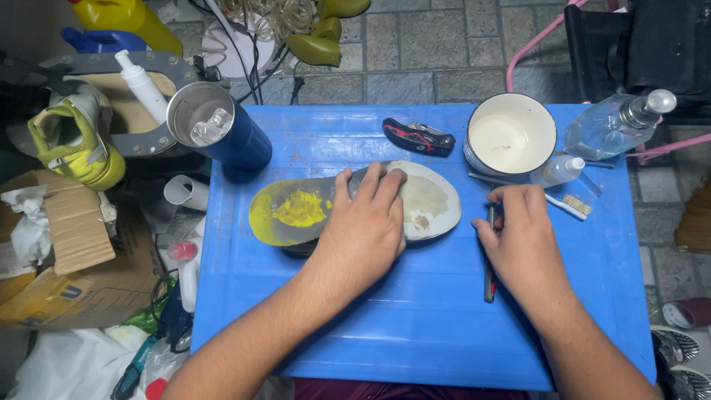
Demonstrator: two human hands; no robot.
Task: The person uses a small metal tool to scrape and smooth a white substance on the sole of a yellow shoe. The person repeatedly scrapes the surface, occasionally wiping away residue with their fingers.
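Forearms come up from the bottom edge onto the blue desk (415,333). Nearest, the right hand (522,244) lies over a thin metal tool (489,278) with a dark handle; its fingers curl down around the upper end, though whether they truly pinch it I cannot tell. Just left, the left hand (363,230) presses flat, fingers spread and open, on the middle of a shoe sole (296,211) lying lengthwise on the desk, yellow-stained at one end, pale at the other.

Beyond, a folding knife (418,137), a white bowl (511,137), a small brush (566,204) and a clear bottle (615,126) lie near the far edge; a blue tumbler (222,133) stands at the far left corner.

Risk, as I judge it: the tool's point sits close to the left hand, so a slip along the sole could nick those fingers; the sole could also skid on the smooth desk if the pressing eases.

The tool's tip is hidden under the right hand, and the palm covers the sole's middle.
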